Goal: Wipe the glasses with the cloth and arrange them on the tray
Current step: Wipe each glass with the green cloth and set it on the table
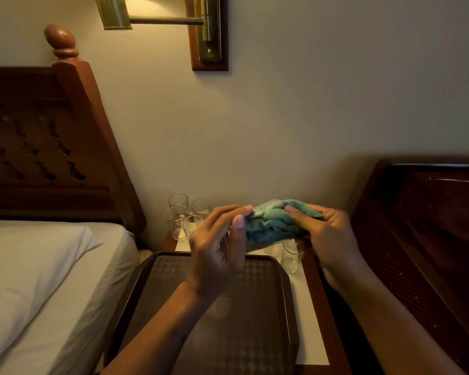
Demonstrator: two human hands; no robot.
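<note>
Above the far end of the tray, my left hand (217, 253) grips a clear glass (226, 242) that is mostly hidden by my fingers and the cloth. A green-blue cloth (271, 226) is bunched over the glass's other end. My right hand (328, 239) grips the cloth, fingers pressed into its folds. The dark tray (136, 290) with a diamond pattern lies on the nightstand below my hands, and no glass shows on it. Several clear glasses (178, 212) stand in a group at the back left of the nightstand. More glasses (291, 257) stand behind the tray's right corner.
The nightstand (313, 307) has a white top and a wooden edge. A bed with a white pillow (38, 266) and a carved headboard (52, 144) lies on the left. Dark wooden furniture (431, 226) rises on the right. A brass wall lamp (157, 14) hangs above.
</note>
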